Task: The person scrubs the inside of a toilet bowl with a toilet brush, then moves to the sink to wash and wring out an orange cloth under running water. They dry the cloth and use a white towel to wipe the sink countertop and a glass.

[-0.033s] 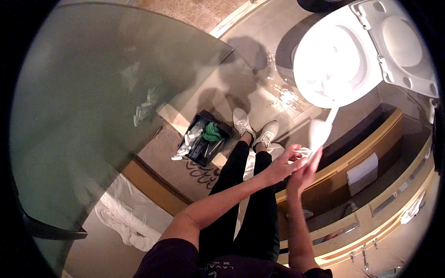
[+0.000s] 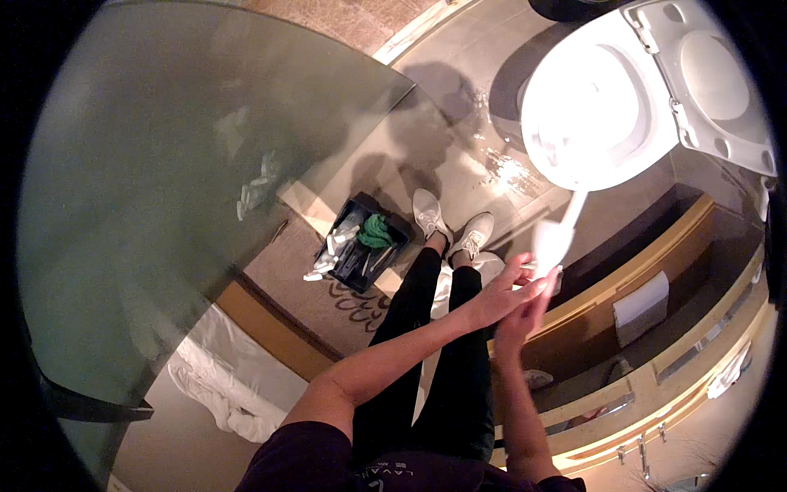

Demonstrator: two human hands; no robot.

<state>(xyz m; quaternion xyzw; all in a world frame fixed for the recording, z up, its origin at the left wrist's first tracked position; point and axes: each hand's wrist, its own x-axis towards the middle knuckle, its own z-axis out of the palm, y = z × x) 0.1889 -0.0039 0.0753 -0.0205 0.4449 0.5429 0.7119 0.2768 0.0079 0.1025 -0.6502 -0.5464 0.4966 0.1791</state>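
A white toilet brush (image 2: 555, 241) slants from my hands over the near rim of the toilet (image 2: 566, 174). Its far end is lost in the glare inside the bowl. My left hand (image 2: 502, 293) closes its fingers round the handle's near end. My right hand (image 2: 525, 316), slightly blurred, grips the same end from below and to the right. The brush widens into a cup-shaped part just beyond my fingers. The toilet's seat and lid (image 2: 715, 78) stand raised at the right.
By my shoes (image 2: 471, 234) sits a black caddy (image 2: 354, 277) with white bottles (image 2: 332, 252) and a green cloth (image 2: 375, 233). A glass panel (image 2: 180, 164) spans the left. Wet spots (image 2: 507, 174) shine on the floor. A curved wooden shelf unit (image 2: 598, 303) stands right; white cloths (image 2: 229, 394) lie lower left.
The brush handle has shifted slightly left and toward me. My right hand has moved left and down a little; my left hand has barely moved.
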